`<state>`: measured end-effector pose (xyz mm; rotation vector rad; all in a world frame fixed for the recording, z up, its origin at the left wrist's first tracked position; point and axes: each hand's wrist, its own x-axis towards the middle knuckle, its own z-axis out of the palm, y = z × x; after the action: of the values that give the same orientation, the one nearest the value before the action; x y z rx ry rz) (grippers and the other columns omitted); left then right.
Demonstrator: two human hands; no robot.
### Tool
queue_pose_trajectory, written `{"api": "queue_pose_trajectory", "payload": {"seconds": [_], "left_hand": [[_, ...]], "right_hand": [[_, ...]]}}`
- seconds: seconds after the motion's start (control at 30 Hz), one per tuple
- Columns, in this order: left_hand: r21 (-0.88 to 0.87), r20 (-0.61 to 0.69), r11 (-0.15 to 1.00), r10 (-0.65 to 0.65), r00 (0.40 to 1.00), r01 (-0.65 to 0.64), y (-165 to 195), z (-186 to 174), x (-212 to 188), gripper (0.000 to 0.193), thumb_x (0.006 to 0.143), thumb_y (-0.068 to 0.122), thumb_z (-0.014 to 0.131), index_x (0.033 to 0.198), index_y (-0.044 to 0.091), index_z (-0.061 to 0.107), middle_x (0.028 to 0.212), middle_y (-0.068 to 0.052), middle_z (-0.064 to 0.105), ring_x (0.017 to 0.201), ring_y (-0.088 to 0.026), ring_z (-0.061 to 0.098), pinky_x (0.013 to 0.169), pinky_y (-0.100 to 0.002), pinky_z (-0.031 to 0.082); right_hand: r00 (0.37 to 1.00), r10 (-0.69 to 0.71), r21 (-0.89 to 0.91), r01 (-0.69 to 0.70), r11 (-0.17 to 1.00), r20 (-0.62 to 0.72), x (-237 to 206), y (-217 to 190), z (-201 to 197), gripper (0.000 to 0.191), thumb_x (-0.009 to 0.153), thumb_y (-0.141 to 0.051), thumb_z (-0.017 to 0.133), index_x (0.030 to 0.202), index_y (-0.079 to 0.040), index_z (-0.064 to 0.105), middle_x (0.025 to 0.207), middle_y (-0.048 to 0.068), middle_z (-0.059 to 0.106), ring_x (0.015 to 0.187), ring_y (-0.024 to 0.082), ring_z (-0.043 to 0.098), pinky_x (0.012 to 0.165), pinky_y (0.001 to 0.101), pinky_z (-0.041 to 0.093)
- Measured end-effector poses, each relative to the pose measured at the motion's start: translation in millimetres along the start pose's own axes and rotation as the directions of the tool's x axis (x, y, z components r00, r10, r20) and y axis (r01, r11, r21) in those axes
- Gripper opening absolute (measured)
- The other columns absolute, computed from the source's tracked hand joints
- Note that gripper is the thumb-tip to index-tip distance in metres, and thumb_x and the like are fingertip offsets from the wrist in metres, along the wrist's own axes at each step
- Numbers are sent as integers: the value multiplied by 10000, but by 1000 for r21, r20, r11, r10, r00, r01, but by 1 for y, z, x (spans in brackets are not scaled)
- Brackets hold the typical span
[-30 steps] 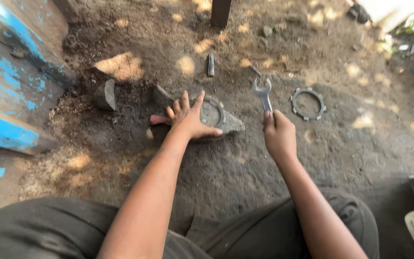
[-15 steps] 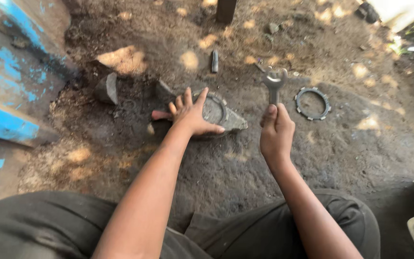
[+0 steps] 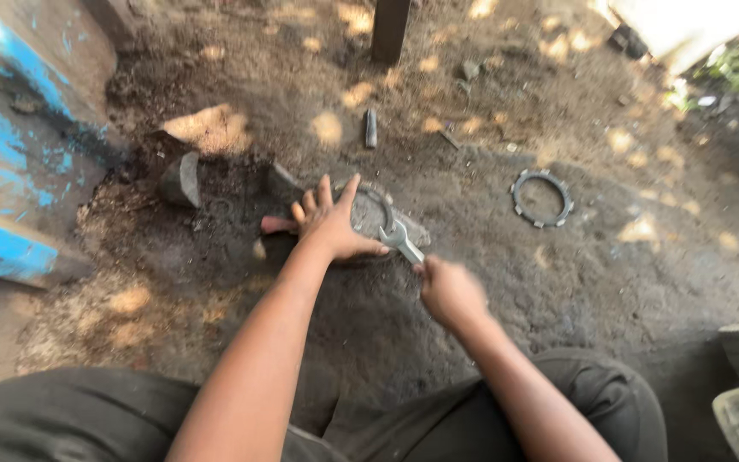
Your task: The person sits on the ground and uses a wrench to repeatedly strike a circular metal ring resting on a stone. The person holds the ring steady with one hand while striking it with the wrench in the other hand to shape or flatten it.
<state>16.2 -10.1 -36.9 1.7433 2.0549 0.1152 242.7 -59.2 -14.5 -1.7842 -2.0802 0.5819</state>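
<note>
My left hand (image 3: 328,224) lies flat with fingers spread on a dark round metal part (image 3: 375,210) resting on the dirt ground. My right hand (image 3: 448,291) grips the handle of a silver open-ended wrench (image 3: 399,239). The wrench's jaw sits at the near edge of the round part, just beside my left thumb. My legs in dark trousers fill the bottom of the view.
A toothed metal ring (image 3: 542,198) lies on the ground to the right. A small metal cylinder (image 3: 370,127) lies farther back, near a dark post (image 3: 389,29). A dark lump (image 3: 181,179) sits left. Blue-painted metal (image 3: 10,145) stands at far left.
My right hand has swung the wrench down and left, from held upright near the toothed ring to the edge of the round part. My left hand stays pressed on the part.
</note>
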Motion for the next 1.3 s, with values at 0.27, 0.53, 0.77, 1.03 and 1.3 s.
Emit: {"api": "queue_pose_trajectory", "payload": {"seconds": [0.27,0.53,0.77,1.03,1.3], "left_hand": [[-20,37,1000,-14,999,15,2,-2,-1,1492,429,768,888,1629,422,73,1704,-170,-8,1543,-476,38,1214,-636,30],[-19,40,1000,-18,999,19,3,-5,-3,1509,419,780,900,1627,415,71,1700,-195,-8,1540,-481,20,1210,-643,28],[-38,17,999,-15,1000,16,5,-6,-7,1500,413,740,917,1625,401,102,1709,-181,23,1550,-474,57,1216,-627,42],[-29,43,999,-32,999,33,9,-5,-6,1522,407,751,922,1626,407,78,1704,-183,11,1541,-482,48,1216,-637,21],[-5,37,999,-43,998,43,9,-3,-3,1520,399,761,916,1621,423,77,1708,-163,27,1542,-470,72,1220,-626,39]], "right_hand": [[986,42,198,-9,980,-162,5,3,-2,322,1058,-320,497,935,-34,580,694,184,657,637,400,651,603,517,521],[981,5,32,2,999,-195,5,-1,-2,339,1047,-365,521,913,-66,609,639,154,670,563,354,655,560,501,502],[998,-22,-171,33,985,65,-1,-2,5,330,984,-413,574,894,-110,669,704,146,695,627,358,685,590,501,528],[1000,7,-123,-4,992,26,3,-4,6,339,983,-423,580,930,-102,673,722,150,701,688,376,696,636,513,520],[996,38,-115,-28,993,84,0,-9,5,357,987,-445,581,946,-107,688,721,150,703,717,377,694,657,508,517]]}}
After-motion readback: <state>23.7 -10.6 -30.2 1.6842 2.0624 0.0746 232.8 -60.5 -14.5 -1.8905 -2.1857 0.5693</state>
